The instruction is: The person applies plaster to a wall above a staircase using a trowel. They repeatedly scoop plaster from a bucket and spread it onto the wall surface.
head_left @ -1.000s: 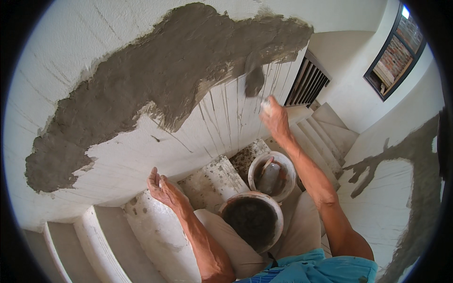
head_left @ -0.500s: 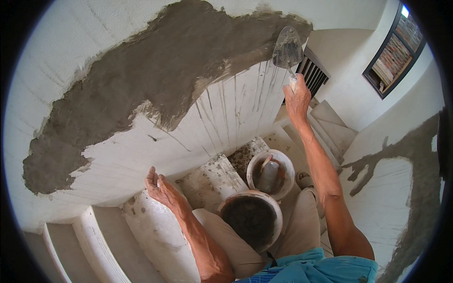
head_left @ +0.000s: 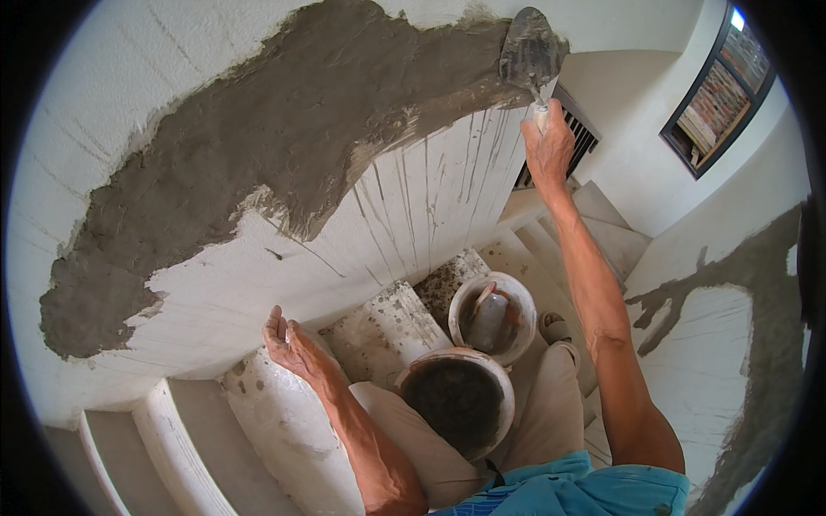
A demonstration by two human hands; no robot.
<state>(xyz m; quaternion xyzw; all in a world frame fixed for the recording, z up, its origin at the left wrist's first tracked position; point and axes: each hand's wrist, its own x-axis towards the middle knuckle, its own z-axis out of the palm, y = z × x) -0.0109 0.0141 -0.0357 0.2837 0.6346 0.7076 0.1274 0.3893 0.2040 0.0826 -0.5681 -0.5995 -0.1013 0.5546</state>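
Observation:
My right hand [head_left: 549, 150] grips the handle of a trowel [head_left: 529, 52], its arm stretched far forward. The trowel's rounded metal blade, smeared with grey mortar, lies over the upper right end of a wet grey mortar patch [head_left: 258, 129] on the white wall. My left hand [head_left: 294, 351] is held near the lower wall, palm partly up, fingers loosely bent and nothing in them. Between my knees stands a bucket [head_left: 508, 411] of dark grey mortar. Just beyond it is a second bucket [head_left: 528, 325] with murky water and a pale, partly sunken object I cannot make out.
Concrete steps [head_left: 206, 430] descend at the lower left, and splattered steps [head_left: 391, 314] run along the wall. A dark slatted railing [head_left: 575, 142] and more steps lie beyond my right hand. At the right are a dark-framed window [head_left: 721, 90] and another mortar-patched wall [head_left: 766, 284].
My right hand has moved the trowel up and slightly right along the end of the patch, and its blade looks darker now. My left hand has hardly moved.

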